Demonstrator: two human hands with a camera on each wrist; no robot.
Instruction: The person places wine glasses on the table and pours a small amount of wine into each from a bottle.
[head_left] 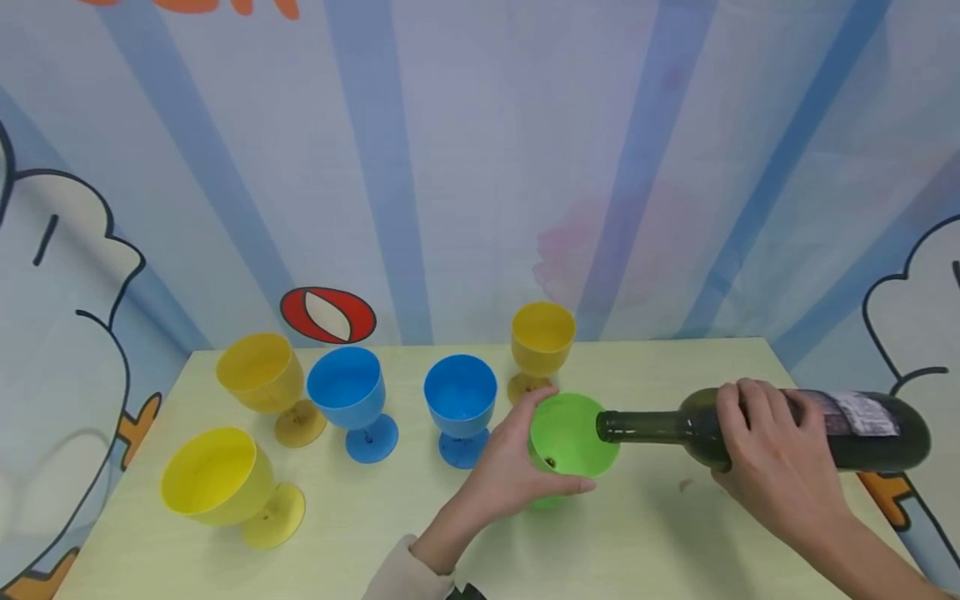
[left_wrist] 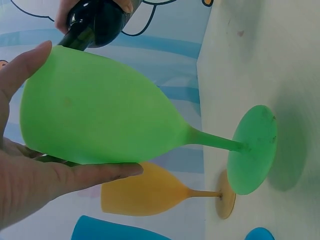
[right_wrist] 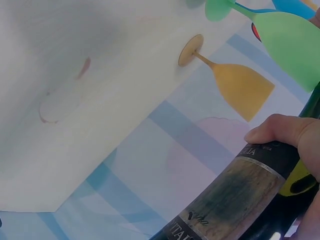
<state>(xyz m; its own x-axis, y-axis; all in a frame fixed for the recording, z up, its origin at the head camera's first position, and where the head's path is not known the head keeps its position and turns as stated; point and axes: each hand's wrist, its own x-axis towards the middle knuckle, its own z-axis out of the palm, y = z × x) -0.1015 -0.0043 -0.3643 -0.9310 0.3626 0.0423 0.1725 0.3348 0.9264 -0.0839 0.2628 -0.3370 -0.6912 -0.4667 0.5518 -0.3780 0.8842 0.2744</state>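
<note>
My left hand (head_left: pixel 508 471) holds a green plastic goblet (head_left: pixel 573 433) by its bowl, thumb on the near side and fingers around the far side. In the left wrist view, the goblet's green foot (left_wrist: pixel 254 150) is tilted, with a shadow on the table beside it. A dark glass wine bottle (head_left: pixel 873 437) lies nearly level in the grip of my right hand (head_left: pixel 780 467). Its mouth is right at the goblet's rim, pointing left. The right wrist view shows the bottle's label (right_wrist: pixel 227 192) below my thumb. No liquid shows at the mouth.
Two blue goblets (head_left: pixel 461 400) stand left of my left hand. Further left are a bright yellow goblet (head_left: pixel 213 479) and a darker yellow one (head_left: pixel 262 375). Another darker yellow goblet (head_left: pixel 543 337) stands behind the green one, near the pale table's (head_left: pixel 675 358) back edge. A printed backdrop (head_left: pixel 480 167) hangs behind.
</note>
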